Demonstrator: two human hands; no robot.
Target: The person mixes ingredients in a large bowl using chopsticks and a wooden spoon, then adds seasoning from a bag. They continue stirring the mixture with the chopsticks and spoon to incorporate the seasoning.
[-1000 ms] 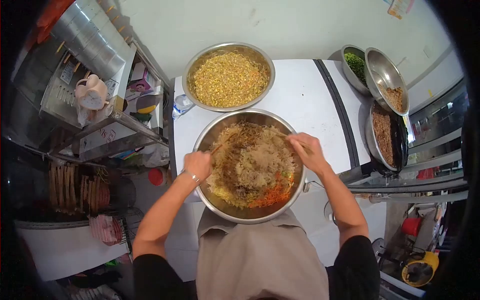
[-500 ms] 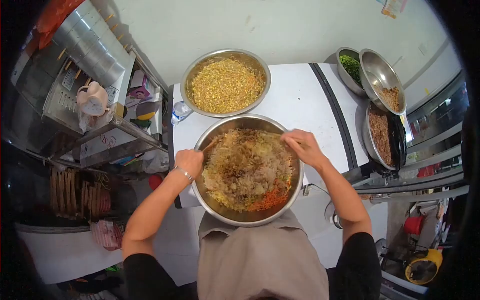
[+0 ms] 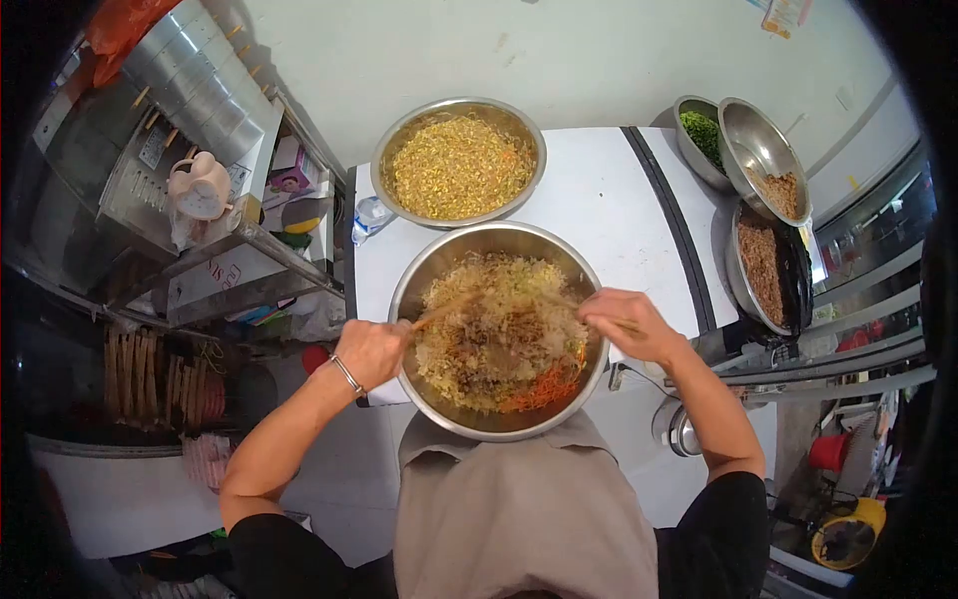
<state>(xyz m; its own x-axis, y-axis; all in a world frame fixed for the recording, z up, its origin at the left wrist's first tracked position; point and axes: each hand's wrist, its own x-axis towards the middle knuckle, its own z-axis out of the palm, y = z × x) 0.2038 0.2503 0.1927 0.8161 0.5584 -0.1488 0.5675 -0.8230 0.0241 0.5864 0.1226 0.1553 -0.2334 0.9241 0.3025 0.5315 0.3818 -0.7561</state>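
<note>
A large steel bowl (image 3: pixel 599 384) at the table's front edge holds a loose food mix (image 3: pixel 499 339) of pale shreds, dark brown bits and yellowish pieces, with shredded carrot (image 3: pixel 544 389) at its lower right. My left hand (image 3: pixel 371 353), wearing a bracelet, is closed round a wooden stick (image 3: pixel 439 311) at the bowl's left rim. At the right rim my right hand (image 3: pixel 631 324) grips a second wooden stick (image 3: pixel 561 299). Both sticks slant inward, and their far ends blur into the food.
Behind stands another steel bowl (image 3: pixel 539 180) filled with a yellow mix. At the right are bowls of chopped greens (image 3: pixel 701 135), brown crumbs (image 3: pixel 776 192) and minced brown food (image 3: pixel 760 275). A shelf (image 3: pixel 261 235) with a pink clock (image 3: pixel 202 188) and stacked steel pots (image 3: pixel 200 85) flanks the left.
Both hands have moved slightly down and outward with their sticks. The food has been stirred, with its pale and dark parts shifted. The whole view has moved a little.
</note>
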